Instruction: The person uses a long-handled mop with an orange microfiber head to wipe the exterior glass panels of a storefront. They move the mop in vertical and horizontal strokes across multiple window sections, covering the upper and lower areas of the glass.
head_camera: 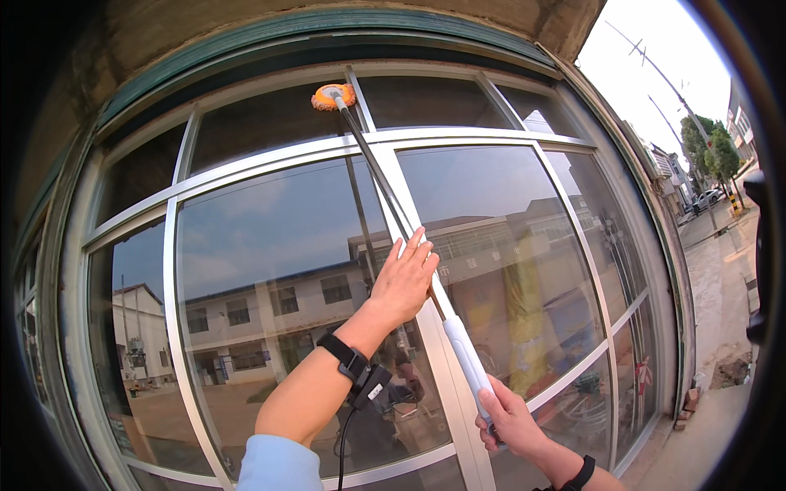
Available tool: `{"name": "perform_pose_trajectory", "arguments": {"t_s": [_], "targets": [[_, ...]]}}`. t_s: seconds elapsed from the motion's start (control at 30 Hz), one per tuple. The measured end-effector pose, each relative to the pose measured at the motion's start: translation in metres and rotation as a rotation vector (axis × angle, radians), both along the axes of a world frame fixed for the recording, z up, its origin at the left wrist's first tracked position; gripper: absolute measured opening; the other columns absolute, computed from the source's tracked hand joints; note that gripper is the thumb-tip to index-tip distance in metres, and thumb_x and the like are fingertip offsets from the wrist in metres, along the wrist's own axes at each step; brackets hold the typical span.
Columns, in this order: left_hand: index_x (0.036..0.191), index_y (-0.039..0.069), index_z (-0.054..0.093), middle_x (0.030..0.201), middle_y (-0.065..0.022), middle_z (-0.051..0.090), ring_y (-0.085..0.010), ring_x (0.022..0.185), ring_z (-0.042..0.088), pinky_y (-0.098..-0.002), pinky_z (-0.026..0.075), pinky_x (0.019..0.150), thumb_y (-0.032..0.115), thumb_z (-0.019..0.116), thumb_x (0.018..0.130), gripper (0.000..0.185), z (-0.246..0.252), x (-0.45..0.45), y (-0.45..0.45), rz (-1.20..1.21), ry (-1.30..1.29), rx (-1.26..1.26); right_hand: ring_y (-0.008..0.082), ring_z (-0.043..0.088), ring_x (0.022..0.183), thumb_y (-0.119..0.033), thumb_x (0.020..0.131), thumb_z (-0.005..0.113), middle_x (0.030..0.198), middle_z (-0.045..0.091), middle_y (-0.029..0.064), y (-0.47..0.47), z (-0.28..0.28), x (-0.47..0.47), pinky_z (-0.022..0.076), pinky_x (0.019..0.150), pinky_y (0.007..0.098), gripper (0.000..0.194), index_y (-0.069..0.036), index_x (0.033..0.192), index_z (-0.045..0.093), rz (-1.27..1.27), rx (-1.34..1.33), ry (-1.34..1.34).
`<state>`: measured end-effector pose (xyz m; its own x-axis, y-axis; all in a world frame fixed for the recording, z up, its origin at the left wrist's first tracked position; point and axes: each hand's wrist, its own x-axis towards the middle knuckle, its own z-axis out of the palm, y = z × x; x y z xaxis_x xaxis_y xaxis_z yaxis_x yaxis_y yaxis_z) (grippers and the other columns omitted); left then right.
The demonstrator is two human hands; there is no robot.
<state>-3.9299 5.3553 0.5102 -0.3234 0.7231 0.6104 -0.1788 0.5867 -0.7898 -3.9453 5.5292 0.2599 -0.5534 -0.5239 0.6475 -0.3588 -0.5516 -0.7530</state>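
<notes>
A long-handled mop with a telescopic pole (373, 161) slants up across a glazed shopfront. Its round orange head (333, 97), fringed with fluffy pile, is at an upper window pane (270, 126), just left of an upright bar. My left hand (405, 277) is on the middle of the pole, fingers fairly straight and pointing up along it; the thumb is hidden. Lower down, my right hand (508, 412) grips the pale grey handle (466, 353) near its end. A black strap with a small device (362, 371) and cable is on my left wrist.
Silvery metal frames (424, 344) divide the large panes, which reflect buildings and sky. A green roller-shutter edge (319, 27) runs above. Loose bricks (691, 402) lie by the right-hand corner. Beyond are a paved street (706, 276), trees (718, 150) and a parked car (706, 197).
</notes>
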Motion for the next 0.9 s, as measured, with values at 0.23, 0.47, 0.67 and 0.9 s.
{"name": "perform_pose_trajectory", "arguments": {"t_s": [0.23,0.47,0.67,0.9], "targets": [[0.11,0.007,0.061,0.133,-0.0121,0.053,-0.0335,0.144,0.029,-0.0517,0.028,0.116,0.008,0.063,0.085,0.025,0.04,-0.009,-0.004,0.167,0.179,0.035,0.0097,0.046,0.044,-0.033,0.105,0.044,0.07,0.048,0.0029,-0.025,0.05,-0.005,0.04,0.04,0.0262,0.041,-0.017,0.142,0.041,-0.098,0.04,-0.011],[0.072,0.007,0.066,0.084,-0.0046,0.057,-0.0257,0.098,0.052,-0.0393,0.05,0.074,0.013,0.071,0.074,0.008,-0.11,-0.011,0.028,0.084,-0.33,0.044,0.0106,0.049,0.043,-0.024,0.103,0.046,0.063,0.051,0.0026,0.008,-0.146,-0.018,0.0417,0.04,0.0275,0.048,-0.011,0.148,0.037,-0.378,0.035,0.197],[0.071,0.008,0.061,0.084,-0.0047,0.053,-0.0246,0.095,0.051,-0.0408,0.044,0.077,0.024,0.074,0.078,0.022,-0.122,0.014,0.012,-0.047,-0.198,0.075,0.0165,0.06,0.053,-0.023,0.1,0.049,0.065,0.06,0.0099,0.009,-0.165,-0.01,0.049,0.049,0.0346,0.051,-0.005,0.146,0.038,-0.431,0.102,0.31],[0.071,0.005,0.057,0.082,-0.0075,0.052,-0.0281,0.091,0.048,-0.0425,0.038,0.074,0.02,0.075,0.08,0.025,-0.079,0.065,-0.03,0.165,-0.088,0.243,0.0128,0.056,0.053,-0.027,0.102,0.051,0.071,0.056,0.0055,-0.004,-0.062,-0.014,0.0476,0.053,0.0294,0.038,-0.013,0.138,0.046,-0.332,0.159,0.517]]}}
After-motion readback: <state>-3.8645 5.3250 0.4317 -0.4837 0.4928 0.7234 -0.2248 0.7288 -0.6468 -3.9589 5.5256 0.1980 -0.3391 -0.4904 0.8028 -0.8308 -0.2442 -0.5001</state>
